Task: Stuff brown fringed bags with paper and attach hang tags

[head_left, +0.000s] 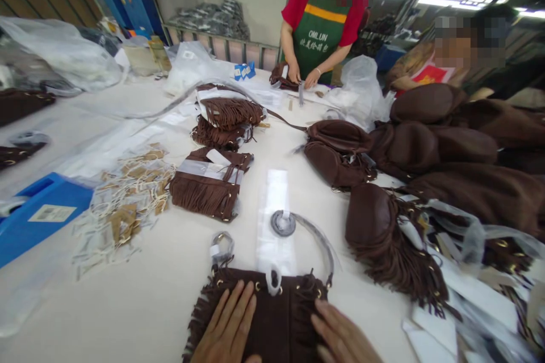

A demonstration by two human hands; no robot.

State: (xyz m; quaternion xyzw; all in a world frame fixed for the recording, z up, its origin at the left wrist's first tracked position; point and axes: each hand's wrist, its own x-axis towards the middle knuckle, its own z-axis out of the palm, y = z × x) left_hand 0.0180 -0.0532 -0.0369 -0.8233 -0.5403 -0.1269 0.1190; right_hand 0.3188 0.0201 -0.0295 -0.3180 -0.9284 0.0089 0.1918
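A brown suede fringed bag [276,317] lies flat at the near edge of the white table [162,272]. My left hand [227,329] rests palm down on the bag's left half, fingers stretched out. My right hand [340,334] lies flat on its right half, fingers extended. A grey wrapped strap [315,238] arcs up from the bag's top edge to a coiled end [283,223]. A metal ring wrapped in plastic [222,244] sits at the bag's upper left corner.
More brown fringed bags lie around: one banded [208,184], a stack [225,116], a large heap at right [426,181]. Paper tags [128,198] are scattered left, beside a blue box [40,215]. A person in a green apron [321,22] works at the far side; another sits at right.
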